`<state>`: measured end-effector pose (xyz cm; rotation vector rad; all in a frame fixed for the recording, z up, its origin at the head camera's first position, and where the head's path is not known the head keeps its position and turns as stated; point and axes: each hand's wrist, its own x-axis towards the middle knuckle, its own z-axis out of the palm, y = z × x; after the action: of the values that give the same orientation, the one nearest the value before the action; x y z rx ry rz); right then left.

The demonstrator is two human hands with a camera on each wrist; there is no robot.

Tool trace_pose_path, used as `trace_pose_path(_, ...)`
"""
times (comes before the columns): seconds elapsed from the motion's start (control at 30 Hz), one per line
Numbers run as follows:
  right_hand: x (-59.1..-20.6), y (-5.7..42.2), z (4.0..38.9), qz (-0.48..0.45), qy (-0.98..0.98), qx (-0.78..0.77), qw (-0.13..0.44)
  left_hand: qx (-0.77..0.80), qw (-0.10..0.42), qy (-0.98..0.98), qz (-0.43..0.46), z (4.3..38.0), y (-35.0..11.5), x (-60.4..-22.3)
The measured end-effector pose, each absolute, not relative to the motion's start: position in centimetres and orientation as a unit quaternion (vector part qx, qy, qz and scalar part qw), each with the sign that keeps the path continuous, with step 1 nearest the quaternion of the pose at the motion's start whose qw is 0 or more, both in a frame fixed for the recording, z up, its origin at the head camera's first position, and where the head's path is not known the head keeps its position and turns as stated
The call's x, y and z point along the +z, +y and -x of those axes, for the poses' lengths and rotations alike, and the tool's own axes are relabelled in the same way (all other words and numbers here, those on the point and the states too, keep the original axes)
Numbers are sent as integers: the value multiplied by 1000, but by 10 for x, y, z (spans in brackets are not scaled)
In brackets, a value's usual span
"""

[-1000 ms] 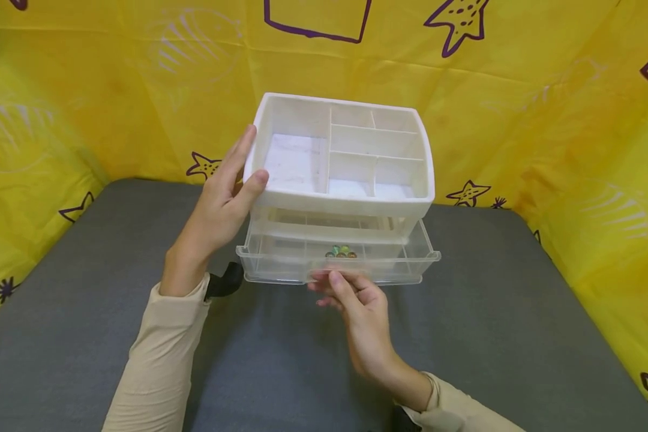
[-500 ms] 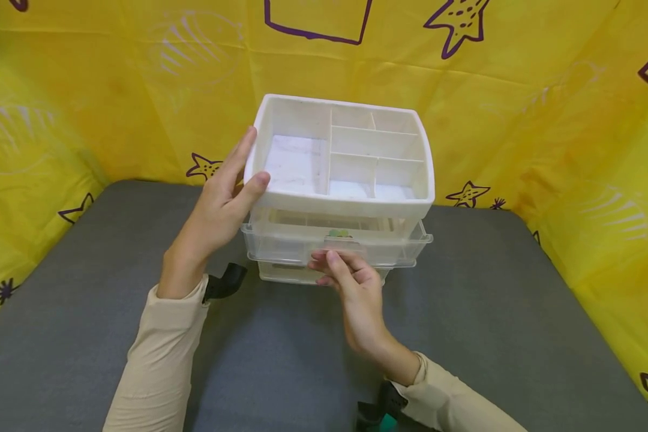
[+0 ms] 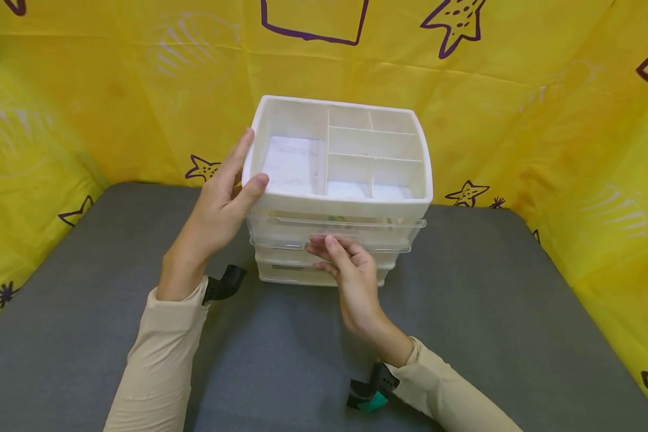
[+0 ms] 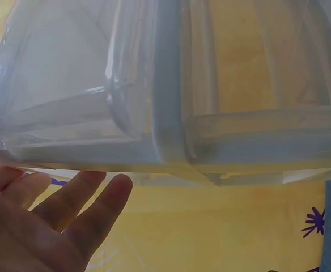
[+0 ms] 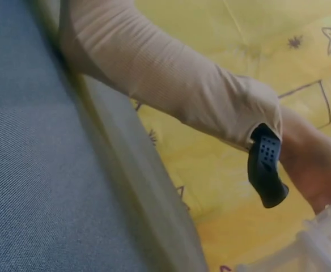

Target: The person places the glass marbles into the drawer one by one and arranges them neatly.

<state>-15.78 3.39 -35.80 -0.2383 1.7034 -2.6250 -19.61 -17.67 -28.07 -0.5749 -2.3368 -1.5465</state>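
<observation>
A white organizer [image 3: 345, 207] with a divided open top stands on the grey table. My left hand [image 3: 216, 210] grips its left upper corner, thumb on the front rim and fingers along the side. In the left wrist view the fingertips [image 4: 117, 187] rest against the organizer's frame. A clear plastic drawer [image 3: 281, 234] sticks out a little below the top tray. My right hand [image 3: 353, 282] pinches its front tab, with the thumb in front and some fingers showing through the plastic. Greenish marbles [image 3: 336, 220] show faintly inside, mostly hidden by the top tray.
Another drawer level [image 3: 281, 273] sits beneath the held drawer. Yellow cloth walls [image 3: 518, 90] with purple drawings surround the grey table [image 3: 491, 336]. Black wrist mounts [image 3: 225, 283] hang by both cuffs. The right wrist view shows the left sleeve [image 5: 165, 79].
My right hand has moved away from me and upward in view, sliding the drawer back into the organizer. The marbles have gone mostly under the tray. My left hand has stayed put.
</observation>
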Motion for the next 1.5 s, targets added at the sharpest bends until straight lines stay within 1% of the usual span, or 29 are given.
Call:
trace_pose_path(0.27,-351,35,160,40,527,-848,32,-535,150,-808,198,198,-176,-282)
trace_pose_path(0.4,-345,39,160,19,520,-851,77,-533,163,-806,199,198,-174,-283)
trace_pose_path(0.53,-338,48,160,21,503,-854,127,-529,184,-805,198,199,-173,-286)
trace_pose_path(0.7,-333,56,161,28,503,-848,164,-523,205,-803,198,200,-171,-288)
trace_pose_path(0.83,-331,59,164,36,502,-845,180,-516,214,-807,192,199,-170,-288)
trace_pose_path(1.0,-330,62,165,37,500,-844,191,-506,213,-815,183,198,-168,-288)
trace_pose_path(1.2,-328,65,164,41,518,-828,208,-493,238,-815,190,200,-165,-290)
trace_pose_path(1.37,-323,70,164,87,566,-782,247,-485,268,-807,201,203,-164,-295)
trace_pose_path(1.5,-317,77,162,175,628,-718,245,-465,307,-804,206,207,-165,-299)
